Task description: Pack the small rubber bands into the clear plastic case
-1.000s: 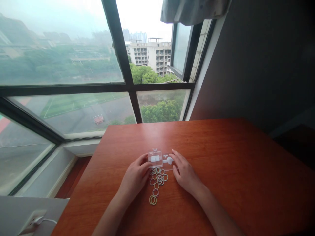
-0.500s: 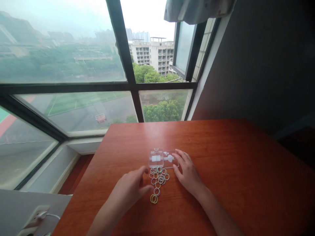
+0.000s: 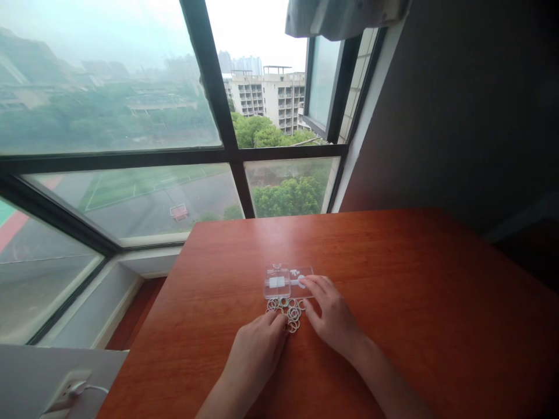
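A small clear plastic box (image 3: 279, 282) with its lid folded open lies on the red-brown wooden table (image 3: 393, 279). Just in front of it sits a pile of several small pale rubber bands (image 3: 289, 308). My left hand (image 3: 257, 352) lies over the near part of the pile, fingers curled down onto the bands; what they hold, if anything, is hidden. My right hand (image 3: 329, 311) rests flat beside the pile, its fingertips touching the open lid of the box.
A large window with dark frames (image 3: 227, 151) stands behind the table's far edge. A dark wall (image 3: 458, 116) runs along the right. A white socket with a plugged cable (image 3: 70, 390) is at the lower left.
My left hand left the box, drew back, then came forward onto the near bands of the pile. My right hand stayed at the lid.
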